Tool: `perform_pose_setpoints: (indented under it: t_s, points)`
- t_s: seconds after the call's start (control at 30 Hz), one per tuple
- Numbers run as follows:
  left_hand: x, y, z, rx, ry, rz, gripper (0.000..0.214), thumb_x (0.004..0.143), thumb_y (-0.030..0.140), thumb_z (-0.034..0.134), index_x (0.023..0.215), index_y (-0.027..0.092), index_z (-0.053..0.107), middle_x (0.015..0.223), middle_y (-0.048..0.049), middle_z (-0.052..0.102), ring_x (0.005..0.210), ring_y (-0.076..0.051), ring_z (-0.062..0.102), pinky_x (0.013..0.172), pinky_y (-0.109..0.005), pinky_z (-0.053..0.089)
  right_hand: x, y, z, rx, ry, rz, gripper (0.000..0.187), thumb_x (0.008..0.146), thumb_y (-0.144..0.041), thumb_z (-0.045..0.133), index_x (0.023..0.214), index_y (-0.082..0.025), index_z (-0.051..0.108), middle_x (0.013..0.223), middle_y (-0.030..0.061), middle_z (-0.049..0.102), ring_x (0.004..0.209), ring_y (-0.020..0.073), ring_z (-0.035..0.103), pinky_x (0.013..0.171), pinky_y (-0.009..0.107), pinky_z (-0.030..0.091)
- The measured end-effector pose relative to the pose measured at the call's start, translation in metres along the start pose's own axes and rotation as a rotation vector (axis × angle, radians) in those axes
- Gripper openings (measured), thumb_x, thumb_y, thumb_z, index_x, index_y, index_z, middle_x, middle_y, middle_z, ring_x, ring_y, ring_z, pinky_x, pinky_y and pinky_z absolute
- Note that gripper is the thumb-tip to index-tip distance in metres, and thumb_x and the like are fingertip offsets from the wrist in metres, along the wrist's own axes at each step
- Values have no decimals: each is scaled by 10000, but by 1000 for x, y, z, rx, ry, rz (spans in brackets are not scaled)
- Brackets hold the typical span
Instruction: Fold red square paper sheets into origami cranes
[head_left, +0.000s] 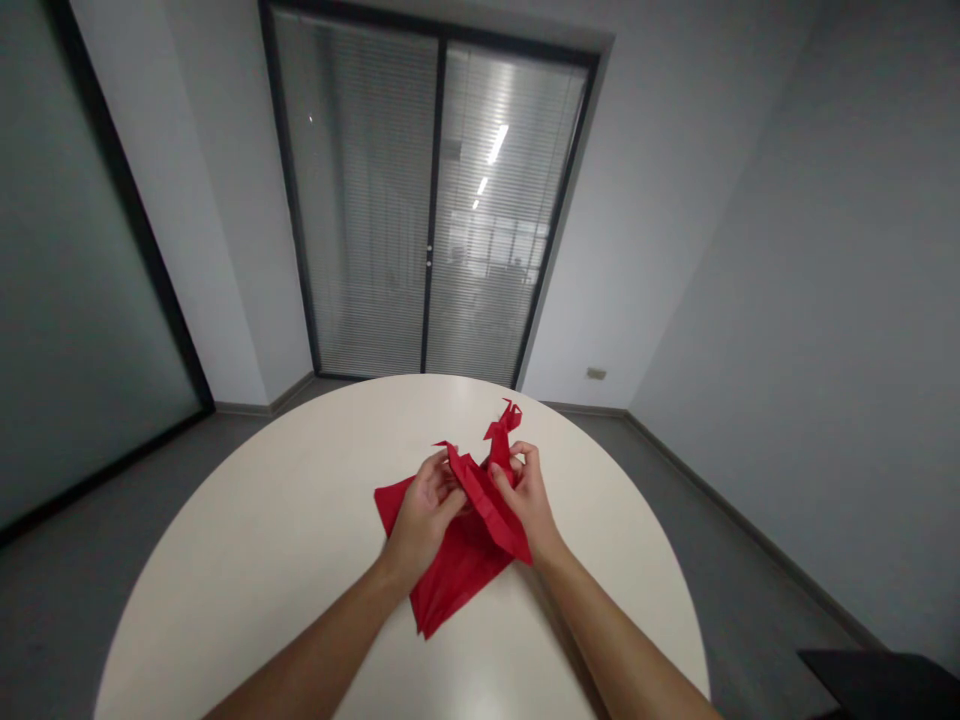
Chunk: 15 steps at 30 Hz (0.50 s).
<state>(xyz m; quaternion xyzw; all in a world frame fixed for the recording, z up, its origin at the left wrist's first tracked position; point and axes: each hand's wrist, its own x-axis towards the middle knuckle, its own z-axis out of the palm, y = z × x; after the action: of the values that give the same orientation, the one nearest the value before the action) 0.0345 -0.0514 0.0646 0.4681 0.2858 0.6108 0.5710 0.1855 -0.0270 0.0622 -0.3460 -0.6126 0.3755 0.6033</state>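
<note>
A red origami figure (pixel 491 512) is held up over the table between my two hands. Its narrow neck and small pointed, horn-like tips (pixel 510 415) rise at the upper right, while a thin spike sticks out at the upper left. My left hand (pixel 430 500) is closed on the left side, with the thumb in front and the fingers partly behind the paper. My right hand (pixel 531 495) pinches the base of the neck between thumb and fingers. Broad red folded paper (pixel 457 575) spreads below and left of the hands; whether it is joined to the held part is unclear.
The round cream table (pixel 262 560) fills the lower middle. Beyond its far edge stand glass panels with blinds (pixel 367 220) in a dark frame. Grey walls (pixel 825 300) flank the room, and a black object (pixel 885 680) sits at the lower right.
</note>
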Motion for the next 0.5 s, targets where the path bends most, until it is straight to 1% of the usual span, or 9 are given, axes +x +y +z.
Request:
perform_pose_setpoints:
  t_s: [0.07, 0.13, 0.2, 0.27, 0.33, 0.37, 0.4, 0.43, 0.5]
  points:
    - [-1, 0, 1, 68, -35, 6, 373, 772, 341, 751, 1058, 173, 581, 1028, -79, 698, 905, -197, 688, 696, -261, 575, 0, 3, 1, 22, -29, 9, 460, 841, -509, 666, 997, -304, 285, 850, -26, 623, 575, 143, 611, 520, 256, 508]
    - [-2, 0, 1, 108, -53, -5, 311, 790, 366, 731, 979, 164, 589, 931, -61, 696, 769, -162, 675, 596, -229, 552, 0, 5, 0, 18, -72, 12, 530, 773, -529, 736, 993, -305, 309, 912, -13, 633, 580, 139, 617, 516, 255, 513]
    - [-2, 0, 1, 120, -39, -10, 292, 799, 366, 717, 956, 163, 579, 895, -48, 691, 703, -142, 661, 568, -222, 548, 1, 7, -3, -27, -116, 14, 444, 791, -527, 717, 969, -281, 394, 961, 16, 646, 642, 150, 636, 549, 264, 527]
    - [-2, 0, -1, 129, 17, -6, 273, 802, 354, 705, 945, 166, 567, 891, -40, 690, 702, -140, 665, 582, -228, 560, 3, 6, -9, -117, -98, 11, 274, 883, -494, 606, 919, -238, 515, 1045, 68, 659, 792, 187, 660, 648, 299, 554]
    - [0, -2, -4, 145, 104, 5, 262, 800, 345, 696, 941, 171, 560, 889, -30, 689, 713, -140, 671, 599, -230, 569, 6, 4, -17, -205, 16, -18, 246, 947, -425, 496, 908, -210, 610, 1183, 111, 639, 967, 226, 650, 764, 349, 559]
    - [1, -3, -6, 156, 144, 9, 259, 800, 344, 691, 942, 173, 558, 887, -26, 689, 711, -138, 671, 602, -230, 570, 6, 2, -20, -236, 77, -42, 259, 963, -392, 458, 927, -208, 637, 1203, 116, 635, 1001, 234, 641, 793, 369, 555]
    - [1, -4, -7, 167, 175, 10, 258, 801, 346, 687, 944, 174, 558, 885, -24, 689, 705, -136, 671, 602, -229, 569, 6, -1, -23, -270, 121, -81, 258, 970, -365, 446, 957, -211, 653, 1196, 116, 638, 1032, 238, 630, 826, 384, 545]
    - [2, -5, -8, 179, 198, 9, 259, 800, 351, 684, 943, 174, 559, 879, -22, 689, 696, -134, 670, 598, -227, 567, 6, -5, -25, -318, 134, -138, 235, 967, -348, 467, 973, -214, 660, 1158, 111, 648, 1044, 241, 622, 853, 394, 533]
    - [2, -5, -9, 203, 217, 4, 263, 797, 364, 684, 935, 175, 564, 856, -18, 690, 680, -136, 669, 591, -229, 563, 2, -14, -24, -430, 43, -252, 186, 930, -340, 573, 1057, -227, 650, 1112, 100, 659, 1006, 241, 624, 866, 405, 522]
